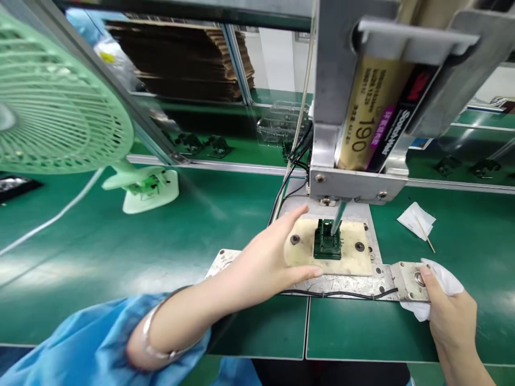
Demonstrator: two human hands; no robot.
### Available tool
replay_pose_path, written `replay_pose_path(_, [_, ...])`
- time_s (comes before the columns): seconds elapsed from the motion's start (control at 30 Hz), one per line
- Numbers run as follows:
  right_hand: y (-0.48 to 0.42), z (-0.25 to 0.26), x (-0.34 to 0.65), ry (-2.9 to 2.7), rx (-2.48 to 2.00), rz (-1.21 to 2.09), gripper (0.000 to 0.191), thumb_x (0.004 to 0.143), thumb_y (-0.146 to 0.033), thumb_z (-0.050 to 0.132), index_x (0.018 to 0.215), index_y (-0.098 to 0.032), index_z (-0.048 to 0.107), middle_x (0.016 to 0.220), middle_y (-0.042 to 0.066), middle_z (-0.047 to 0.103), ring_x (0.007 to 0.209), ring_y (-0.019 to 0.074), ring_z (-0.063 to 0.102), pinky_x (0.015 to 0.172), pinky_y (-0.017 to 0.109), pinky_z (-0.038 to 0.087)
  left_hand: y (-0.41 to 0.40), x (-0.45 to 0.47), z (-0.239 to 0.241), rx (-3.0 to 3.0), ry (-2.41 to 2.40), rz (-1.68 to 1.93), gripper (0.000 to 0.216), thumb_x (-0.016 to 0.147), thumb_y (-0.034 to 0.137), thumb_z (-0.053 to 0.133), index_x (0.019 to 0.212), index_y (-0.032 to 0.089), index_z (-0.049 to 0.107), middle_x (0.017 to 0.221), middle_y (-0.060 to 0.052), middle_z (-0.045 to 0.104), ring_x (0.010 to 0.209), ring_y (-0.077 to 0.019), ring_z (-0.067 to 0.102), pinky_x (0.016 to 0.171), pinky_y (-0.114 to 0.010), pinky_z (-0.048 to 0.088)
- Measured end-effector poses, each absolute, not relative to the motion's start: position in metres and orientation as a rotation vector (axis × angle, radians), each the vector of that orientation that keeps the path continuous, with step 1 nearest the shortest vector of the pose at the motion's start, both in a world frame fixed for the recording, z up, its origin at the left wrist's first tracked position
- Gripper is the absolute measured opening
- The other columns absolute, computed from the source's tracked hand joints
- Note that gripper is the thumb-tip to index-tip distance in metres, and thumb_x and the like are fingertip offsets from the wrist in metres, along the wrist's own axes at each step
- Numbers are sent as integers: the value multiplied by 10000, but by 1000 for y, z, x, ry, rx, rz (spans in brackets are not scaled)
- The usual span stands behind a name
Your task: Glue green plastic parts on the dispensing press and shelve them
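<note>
- Bench mat [161,257], green and glossy, covers the whole work surface, and everything else stands on it.
- Desk fan [52,96], mint green, stands at the far left with its cage turned toward the seat, seemingly to blow on the person and not on the work.
- Dispenser frame [333,80] of bare metal rises over the middle of the bench. It clamps an adhesive cartridge [370,112] at a slant so that the outlet points down.
- Base plate [376,252] lies flat under the frame and carries a beige fixture pad [354,262] held down by screws.
- Left hand [265,262] lies open on the pad's left side, gripping nothing. Its thumb runs along the near edge and its fingers reach toward the far corner, which looks like steadying. A bangle [151,332] sits on that wrist, above a blue sleeve.
- Right hand [450,316] is closed around a white cloth [446,279], bunched in the palm where it stays handy. The thumb is free and rests on a push button [419,279] at the plate's right end.
- Dark green part [326,244] sits seated in the middle of the pad, which fixes its position directly beneath the nozzle [338,217]. The tip meets its top or hangs just above; I cannot tell which.
- Folded wipe [414,219] and a swab stick [426,236] lie on the mat to the right, near the right hand but apart from the plate.
</note>
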State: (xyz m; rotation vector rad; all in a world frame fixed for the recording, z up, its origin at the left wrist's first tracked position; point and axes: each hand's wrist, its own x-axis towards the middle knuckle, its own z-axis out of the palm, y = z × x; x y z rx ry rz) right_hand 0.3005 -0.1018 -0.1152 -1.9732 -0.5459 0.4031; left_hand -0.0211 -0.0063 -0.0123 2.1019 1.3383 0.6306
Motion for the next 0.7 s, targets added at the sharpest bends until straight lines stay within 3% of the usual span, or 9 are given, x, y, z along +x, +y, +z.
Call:
replay_pose_path(0.07, [-101,-117,301,-522,-1989,463,514,625,-578,814,854,-122,749,844,124,746,771,305,685,540,329,487,8,-7,-15,2006,1266,490,977,675,511,810,1492,193,380,1528,-171,466,1376,-380,476,1125,-543,410])
replay_pose_path(0.23, [-98,-115,300,-459,-1993,576,547,593,-606,808,891,-149,756,854,92,748,836,303,682,636,337,497,24,7,-29,1719,991,515,658,797,431,727,1374,188,523,1386,-136,605,1248,-301,597,1082,-468,462])
replay_pose_path(0.37, [-100,-114,299,-467,-1999,553,536,613,-597,801,901,-147,757,865,93,750,868,313,682,676,350,493,21,4,-22,1544,1041,521,540,803,572,685,1159,166,657,1125,-99,713,1041,-273,671,925,-388,536])
replay_pose_path(0.5, [-102,-116,299,-512,-1983,519,556,639,-610,795,938,-142,758,907,99,754,898,327,683,695,367,496,9,0,-7,1437,1164,377,589,794,683,607,968,132,719,850,-59,703,820,-231,656,743,-316,526])
replay_pose_path(0.6, [-103,-115,297,-534,-1941,486,576,635,-622,796,941,-135,759,917,102,754,918,331,683,736,381,511,-10,-5,-6,1455,1084,241,527,821,634,605,900,128,733,829,-55,699,776,-208,646,696,-284,520])
replay_pose_path(0.7, [-103,-112,294,-549,-1923,437,598,632,-635,790,971,-142,762,940,94,753,948,327,678,799,396,516,-37,-15,-18,1567,986,334,413,824,518,665,1011,156,735,866,-61,730,756,-209,676,666,-286,564])
